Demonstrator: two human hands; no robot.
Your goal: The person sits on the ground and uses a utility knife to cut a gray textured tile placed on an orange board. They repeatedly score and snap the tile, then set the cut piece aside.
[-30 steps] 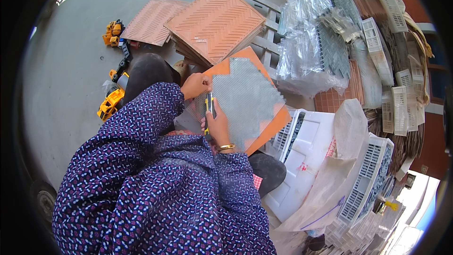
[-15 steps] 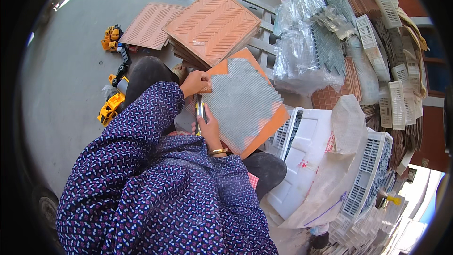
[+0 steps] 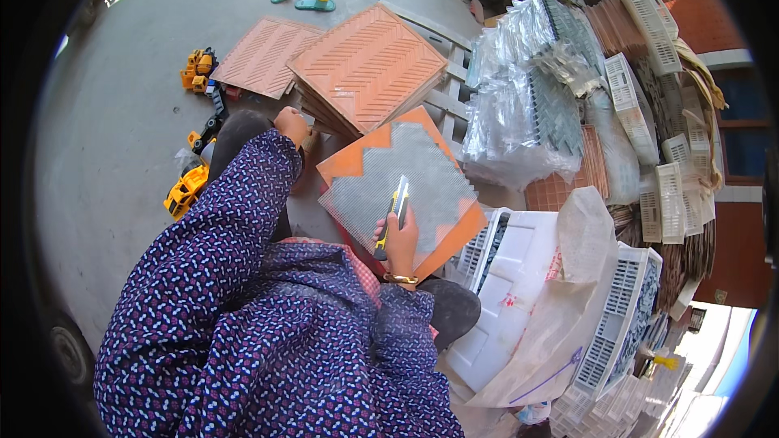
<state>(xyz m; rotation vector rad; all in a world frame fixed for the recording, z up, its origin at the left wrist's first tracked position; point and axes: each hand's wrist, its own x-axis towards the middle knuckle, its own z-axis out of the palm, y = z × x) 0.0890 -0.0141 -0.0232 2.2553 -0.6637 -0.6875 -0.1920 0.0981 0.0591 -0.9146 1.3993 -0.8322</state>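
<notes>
My right hand [image 3: 400, 242] grips a yellow and black utility knife [image 3: 393, 219], its blade slanting up over a grey mesh sheet [image 3: 406, 158]. The sheet has stepped edges and lies on an orange board [image 3: 344, 164] across my lap. At the board's upper left corner, part of the orange shows bare. Away from the sheet, beside my left knee, my left hand [image 3: 290, 125] is closed with a small greyish piece [image 3: 307, 119] at its fingers; its exact kind is too small to make out.
Beyond the board stands a stack of orange herringbone-patterned trays [image 3: 369, 65], with another tray [image 3: 264, 55] on the floor. Plastic-wrapped grey tile sheets [image 3: 519, 113] pile up at right. White crates [image 3: 507, 296] stand nearer. Yellow toy trucks [image 3: 188, 188] and green slippers [image 3: 315, 3] lie left and far.
My left hand has left the sheet's upper left corner and moved up and left to my knee. My right hand has brought the knife over the mesh sheet. The view has shifted slightly.
</notes>
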